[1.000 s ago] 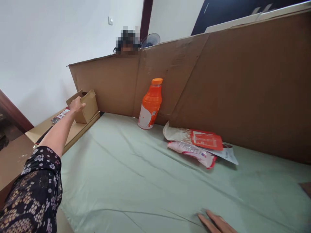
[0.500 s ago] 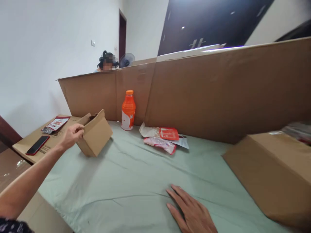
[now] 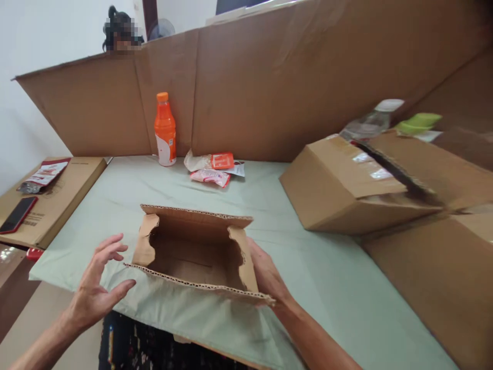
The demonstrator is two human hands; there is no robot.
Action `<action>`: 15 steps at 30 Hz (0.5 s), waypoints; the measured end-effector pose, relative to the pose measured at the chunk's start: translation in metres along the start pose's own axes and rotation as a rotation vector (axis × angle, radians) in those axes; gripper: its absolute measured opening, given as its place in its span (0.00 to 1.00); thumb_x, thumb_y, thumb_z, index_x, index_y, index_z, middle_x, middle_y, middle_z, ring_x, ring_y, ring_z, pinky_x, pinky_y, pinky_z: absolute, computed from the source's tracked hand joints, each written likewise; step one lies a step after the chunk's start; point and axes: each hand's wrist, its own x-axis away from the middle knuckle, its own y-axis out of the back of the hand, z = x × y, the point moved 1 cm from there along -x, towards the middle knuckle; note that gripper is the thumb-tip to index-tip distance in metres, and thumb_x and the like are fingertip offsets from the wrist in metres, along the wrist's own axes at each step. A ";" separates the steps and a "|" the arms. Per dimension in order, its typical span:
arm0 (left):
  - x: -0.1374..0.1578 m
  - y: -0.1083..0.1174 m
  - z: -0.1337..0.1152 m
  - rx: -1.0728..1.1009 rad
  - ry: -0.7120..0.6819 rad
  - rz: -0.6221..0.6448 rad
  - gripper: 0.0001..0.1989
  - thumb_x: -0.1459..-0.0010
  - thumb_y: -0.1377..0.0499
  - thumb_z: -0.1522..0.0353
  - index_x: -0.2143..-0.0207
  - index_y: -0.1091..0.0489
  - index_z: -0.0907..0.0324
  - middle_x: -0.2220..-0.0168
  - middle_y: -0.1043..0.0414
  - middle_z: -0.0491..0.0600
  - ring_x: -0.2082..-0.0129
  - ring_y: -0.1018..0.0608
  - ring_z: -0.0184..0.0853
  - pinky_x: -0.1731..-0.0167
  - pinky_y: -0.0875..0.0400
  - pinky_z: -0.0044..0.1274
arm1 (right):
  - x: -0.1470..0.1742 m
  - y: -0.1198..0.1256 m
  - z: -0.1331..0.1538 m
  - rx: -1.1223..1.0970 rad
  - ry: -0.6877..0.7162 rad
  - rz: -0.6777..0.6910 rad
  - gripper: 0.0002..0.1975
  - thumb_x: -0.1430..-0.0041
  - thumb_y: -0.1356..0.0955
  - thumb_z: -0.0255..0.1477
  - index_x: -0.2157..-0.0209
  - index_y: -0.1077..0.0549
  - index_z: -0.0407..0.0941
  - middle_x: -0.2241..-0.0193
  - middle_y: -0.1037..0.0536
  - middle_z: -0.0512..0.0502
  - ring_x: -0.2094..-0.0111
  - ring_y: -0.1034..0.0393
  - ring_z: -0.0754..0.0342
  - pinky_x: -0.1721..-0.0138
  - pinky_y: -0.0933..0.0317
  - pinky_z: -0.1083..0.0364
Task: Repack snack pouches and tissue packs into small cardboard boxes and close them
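A small open cardboard box (image 3: 192, 295) is near the table's front edge, its opening turned up towards me. Bare brown cardboard shows inside, with a thin slit line on the bottom. My right hand (image 3: 265, 270) holds the box at its right end; its fingers are mostly hidden behind that wall. To the left of the box, my left hand (image 3: 102, 288) is open, fingers and thumb spread, apart from the cardboard. Behind, an orange bottle (image 3: 165, 131) stands upright beside several snack packets (image 3: 211, 177) lying flat.
A tall cardboard partition (image 3: 246, 97) runs along the back, a person's head (image 3: 119, 31) beyond it. Larger cardboard boxes (image 3: 327, 190) fill the right, with a clear bottle (image 3: 370, 121) and a green item (image 3: 418, 123) behind. At left, a phone (image 3: 18, 215) and a pouch (image 3: 44, 174) lie on a flat carton (image 3: 73, 198).
The small box has come from the left side to the front middle. My left hand has let go of it, and my right hand has moved from the tabletop to its right end.
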 end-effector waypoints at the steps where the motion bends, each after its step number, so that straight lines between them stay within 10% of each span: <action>1: 0.005 -0.007 0.011 0.024 0.075 0.009 0.32 0.39 0.35 0.64 0.34 0.39 0.50 0.36 0.34 0.59 0.45 0.21 0.46 0.52 0.20 0.35 | 0.004 -0.005 0.001 -0.017 -0.019 0.012 0.32 0.43 0.33 0.58 0.51 0.20 0.48 0.47 0.19 0.43 0.46 0.25 0.39 0.47 0.29 0.46; 6: -0.002 -0.048 0.057 0.171 0.263 0.220 0.39 0.46 0.33 0.50 0.36 0.36 0.56 0.42 0.28 0.62 0.38 0.27 0.54 0.41 0.28 0.44 | 0.010 -0.016 -0.006 -0.133 -0.040 0.042 0.35 0.46 0.32 0.61 0.50 0.21 0.48 0.52 0.17 0.44 0.50 0.23 0.40 0.52 0.27 0.45; 11: -0.032 -0.074 0.063 0.264 0.209 0.412 0.32 0.51 0.36 0.39 0.62 0.22 0.57 0.66 0.19 0.53 0.61 0.17 0.49 0.61 0.18 0.35 | 0.009 -0.008 -0.003 -0.174 -0.089 -0.023 0.35 0.50 0.30 0.61 0.52 0.20 0.49 0.49 0.18 0.42 0.47 0.24 0.38 0.45 0.30 0.43; 15: -0.045 -0.097 0.059 0.299 0.185 0.444 0.37 0.51 0.40 0.34 0.61 0.24 0.59 0.64 0.19 0.54 0.63 0.17 0.47 0.64 0.18 0.33 | 0.000 0.002 0.005 -0.089 0.016 -0.042 0.33 0.50 0.29 0.60 0.50 0.19 0.53 0.51 0.17 0.45 0.44 0.26 0.35 0.45 0.30 0.42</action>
